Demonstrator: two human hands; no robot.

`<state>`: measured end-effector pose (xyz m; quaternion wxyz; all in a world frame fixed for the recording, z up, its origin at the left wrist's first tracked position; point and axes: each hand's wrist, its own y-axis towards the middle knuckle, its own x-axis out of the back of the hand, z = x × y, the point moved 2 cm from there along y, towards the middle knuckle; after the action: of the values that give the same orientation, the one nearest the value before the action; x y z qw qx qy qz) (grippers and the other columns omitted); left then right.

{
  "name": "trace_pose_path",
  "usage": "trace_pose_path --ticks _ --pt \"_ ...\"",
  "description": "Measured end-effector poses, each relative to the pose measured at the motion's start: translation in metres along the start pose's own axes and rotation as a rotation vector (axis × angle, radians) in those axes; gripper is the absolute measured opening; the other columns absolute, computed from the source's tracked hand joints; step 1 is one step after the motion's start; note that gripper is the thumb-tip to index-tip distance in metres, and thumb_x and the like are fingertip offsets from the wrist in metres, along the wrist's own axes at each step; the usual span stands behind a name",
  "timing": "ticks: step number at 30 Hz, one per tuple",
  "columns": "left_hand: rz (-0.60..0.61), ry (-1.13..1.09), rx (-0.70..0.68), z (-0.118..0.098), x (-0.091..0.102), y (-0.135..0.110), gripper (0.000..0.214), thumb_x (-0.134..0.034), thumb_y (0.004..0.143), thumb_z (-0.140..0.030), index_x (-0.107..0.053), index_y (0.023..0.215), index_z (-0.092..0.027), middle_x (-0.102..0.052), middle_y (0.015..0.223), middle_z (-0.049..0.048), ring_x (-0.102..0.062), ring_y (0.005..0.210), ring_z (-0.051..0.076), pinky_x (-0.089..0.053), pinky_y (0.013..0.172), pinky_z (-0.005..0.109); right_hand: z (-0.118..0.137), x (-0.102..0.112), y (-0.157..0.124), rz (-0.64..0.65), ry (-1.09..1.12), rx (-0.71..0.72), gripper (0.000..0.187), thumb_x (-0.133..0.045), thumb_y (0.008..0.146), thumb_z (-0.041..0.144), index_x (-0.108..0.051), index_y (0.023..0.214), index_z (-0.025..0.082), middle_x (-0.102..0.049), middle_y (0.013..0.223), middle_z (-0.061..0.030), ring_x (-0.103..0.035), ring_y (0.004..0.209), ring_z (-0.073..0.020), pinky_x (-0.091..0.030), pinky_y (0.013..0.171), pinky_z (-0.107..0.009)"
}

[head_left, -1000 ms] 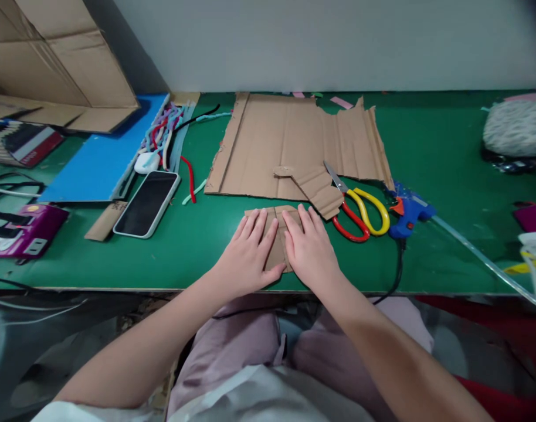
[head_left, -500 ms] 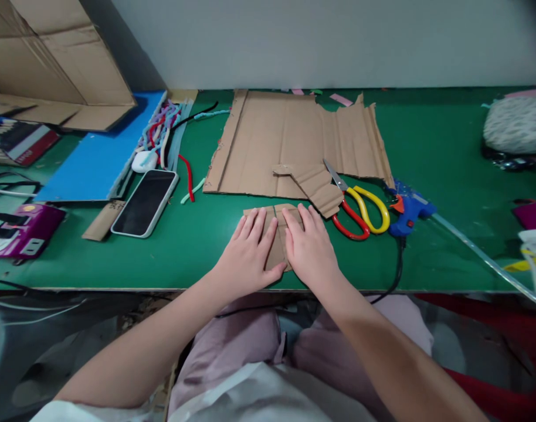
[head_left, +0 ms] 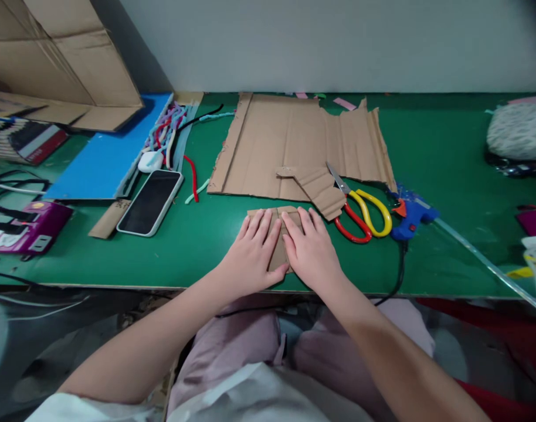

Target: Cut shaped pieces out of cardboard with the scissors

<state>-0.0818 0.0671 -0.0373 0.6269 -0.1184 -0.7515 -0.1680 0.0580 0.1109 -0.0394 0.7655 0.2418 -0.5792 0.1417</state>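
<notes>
Both palms lie flat on small cardboard pieces (head_left: pixel 277 256) near the table's front edge. My left hand (head_left: pixel 253 252) covers the left side, its fingers stretched forward and thumb pointing inward. My right hand (head_left: pixel 312 249) presses on the right side, fingers extended. Most of the cardboard is hidden beneath them; a seam shows between the hands. Just beyond my right fingertips lies a cut cardboard scrap (head_left: pixel 323 193), overlapping a large torn cardboard sheet (head_left: pixel 268 140). Scissors (head_left: pixel 360 214) with one red and one yellow handle rest beside the scrap, blades partly apart.
A blue glue gun (head_left: pixel 411 217) with a long clear glue stick (head_left: pixel 483 258) lies right of the scissors, its cord running off the front edge. At left are a phone (head_left: pixel 151 202), pipe cleaners (head_left: pixel 165 132), a blue board (head_left: pixel 103 164) and a purple power strip (head_left: pixel 39 228).
The view has shifted slightly, so the table's things appear a little further right. Both hands stay pressed on the cardboard, and the seam between them looks closer together.
</notes>
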Motion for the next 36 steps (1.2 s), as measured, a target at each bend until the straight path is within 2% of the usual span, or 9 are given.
trace_pose_path --ticks 5,8,11,13,20,24,29,32,36 --pt "0.002 -0.005 0.001 0.0 -0.001 0.0 0.082 -0.043 0.083 -0.054 -0.028 0.142 0.001 -0.022 0.15 0.0264 -0.012 0.141 0.038 -0.013 0.111 0.055 -0.001 -0.001 -0.001 0.007 0.002 0.011 0.045 -0.04 0.093 0.031 -0.049 0.135 0.018 -0.046 0.138 -0.0182 -0.037 0.13 -0.0355 -0.032 0.107 -0.049" --pt "0.008 -0.008 0.004 0.002 0.0 0.0 0.083 -0.043 0.083 -0.054 -0.027 0.141 0.004 -0.022 0.15 0.0258 -0.014 0.141 0.037 -0.013 0.112 0.054 0.001 -0.001 -0.002 -0.002 -0.017 0.014 0.046 -0.04 0.093 0.032 -0.047 0.136 0.016 -0.042 0.142 -0.0188 -0.033 0.133 -0.0372 -0.03 0.107 -0.052" --pt "0.035 -0.018 -0.021 0.007 0.004 0.001 0.086 -0.04 0.084 -0.059 -0.027 0.142 0.003 -0.023 0.151 0.023 -0.015 0.141 0.034 -0.013 0.113 0.051 0.003 -0.001 -0.003 0.006 -0.034 0.032 0.047 -0.038 0.093 0.031 -0.044 0.138 0.015 -0.038 0.147 -0.0158 -0.028 0.136 -0.0371 -0.027 0.107 -0.057" --pt "0.052 -0.027 -0.041 0.01 0.006 0.001 0.087 -0.038 0.084 -0.062 -0.025 0.144 0.0 -0.023 0.152 0.0201 -0.015 0.141 0.033 -0.013 0.114 0.048 0.003 -0.001 -0.002 0.022 -0.038 0.043 0.047 -0.036 0.094 0.029 -0.042 0.139 0.016 -0.038 0.147 -0.0137 -0.03 0.135 -0.0359 -0.026 0.107 -0.058" --pt "0.053 -0.024 -0.016 0.01 0.004 0.001 0.088 -0.038 0.083 -0.064 -0.024 0.144 -0.002 -0.021 0.152 0.0189 -0.013 0.141 0.035 -0.008 0.112 0.056 0.003 -0.002 -0.002 0.03 -0.04 0.048 0.048 -0.034 0.094 0.027 -0.042 0.139 0.015 -0.04 0.146 -0.0143 -0.035 0.133 -0.0342 -0.027 0.109 -0.051" --pt "0.041 -0.034 -0.038 0.008 0.004 0.002 0.088 -0.039 0.083 -0.062 -0.025 0.143 0.001 -0.022 0.152 0.0207 -0.012 0.142 0.034 -0.009 0.114 0.051 0.004 -0.002 -0.002 0.031 -0.048 0.045 0.048 -0.033 0.094 0.028 -0.041 0.14 0.015 -0.039 0.146 -0.0145 -0.034 0.133 -0.0348 -0.027 0.109 -0.052" --pt "0.04 -0.016 -0.041 0.009 0.004 0.003 0.087 -0.039 0.083 -0.06 -0.025 0.143 0.002 -0.021 0.152 0.0208 -0.012 0.141 0.035 -0.009 0.114 0.051 0.006 -0.001 -0.002 0.048 -0.048 0.051 0.049 -0.032 0.095 0.029 -0.04 0.141 0.014 -0.037 0.148 -0.0128 -0.032 0.135 -0.0358 -0.026 0.108 -0.053" --pt "0.049 -0.001 -0.059 0.009 0.005 0.003 0.081 -0.039 0.086 -0.054 -0.025 0.143 0.001 -0.021 0.152 0.0204 -0.013 0.142 0.034 -0.01 0.114 0.05 0.006 0.0 -0.002 0.059 -0.036 0.048 0.049 -0.031 0.095 0.029 -0.039 0.141 0.015 -0.036 0.149 -0.011 -0.03 0.136 -0.0348 -0.022 0.109 -0.056" --pt "0.073 0.025 -0.067 0.009 0.006 0.003 0.067 -0.036 0.089 -0.038 -0.025 0.144 -0.002 -0.022 0.153 0.0166 -0.014 0.142 0.031 -0.01 0.113 0.05 0.004 0.001 0.002 0.102 0.007 0.08 0.049 -0.028 0.095 0.026 -0.037 0.141 0.01 -0.036 0.148 -0.0101 -0.031 0.137 -0.0284 -0.017 0.111 -0.057"
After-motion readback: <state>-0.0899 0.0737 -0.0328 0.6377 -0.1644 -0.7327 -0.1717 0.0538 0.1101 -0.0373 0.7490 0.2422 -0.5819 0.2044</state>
